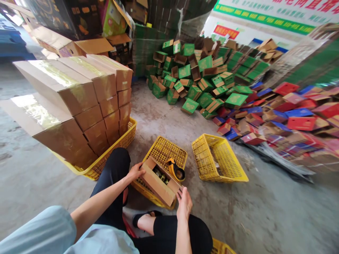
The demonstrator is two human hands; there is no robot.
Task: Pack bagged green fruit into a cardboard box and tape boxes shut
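Observation:
A small brown cardboard box (158,185) rests on an upturned yellow plastic crate (166,147) between my knees. Its top is partly open, and shiny greenish items (162,175), too small to name, show inside. At the left end of the box, my left hand (136,172) is closed on the edge, thumb on top. My right hand (184,203) grips the flap at the right end with its fingertips. Just behind the box, on the crate, lies a yellow and black tape dispenser (176,170).
On the left, taped cartons (76,84) are stacked in a long yellow crate (116,143). Another yellow crate (219,158) stands to the right. Green boxes (190,106) and red and blue boxes (302,121) lie heaped behind. A yellow crate corner (221,247) shows beside my right knee.

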